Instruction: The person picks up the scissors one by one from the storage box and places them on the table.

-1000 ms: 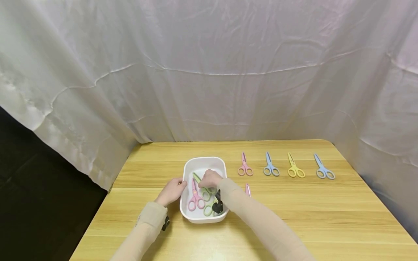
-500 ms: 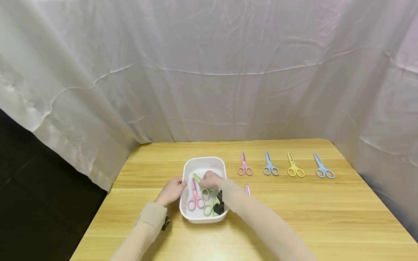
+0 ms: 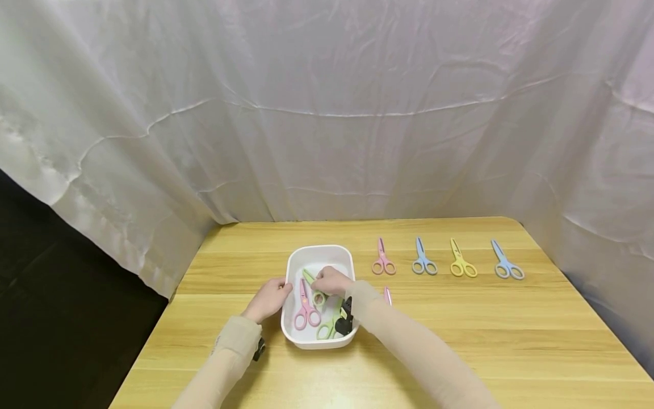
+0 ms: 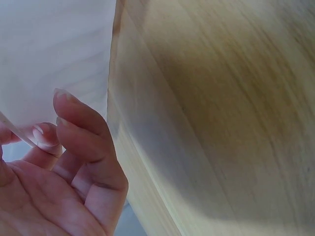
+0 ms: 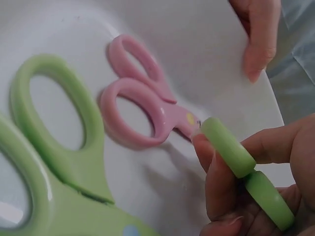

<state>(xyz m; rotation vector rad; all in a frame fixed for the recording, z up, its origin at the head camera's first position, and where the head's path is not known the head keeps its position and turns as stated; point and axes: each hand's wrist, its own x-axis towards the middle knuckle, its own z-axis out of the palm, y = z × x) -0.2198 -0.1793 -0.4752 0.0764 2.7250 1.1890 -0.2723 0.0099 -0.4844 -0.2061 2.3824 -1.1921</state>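
Note:
My left hand [image 3: 268, 300] grips the left rim of a white plastic tray [image 3: 319, 345], thumb over the edge. Inside the tray, my right hand [image 3: 332, 281] pinches green scissors [image 5: 229, 150]; their handle loops stand up between thumb and fingers in the right wrist view. Pink scissors [image 3: 306, 312] lie at the tray's left side, handles toward me. A second pair of green scissors [image 5: 81, 169] lies near the front right of the tray, partly hidden under my right wrist in the head view.
On the wooden table [image 3: 511, 341], right of the tray, a back row holds pink scissors [image 3: 382, 259], blue scissors [image 3: 420, 258], yellow scissors [image 3: 459, 259] and more blue scissors [image 3: 503, 261]. A pink tip [image 3: 388, 295] shows behind my right sleeve. Pale curtains hang behind.
The held green scissors' handles have risen slightly and turned in my right hand. The other green scissors have shifted a little toward the front left. My left hand has stayed on the rim.

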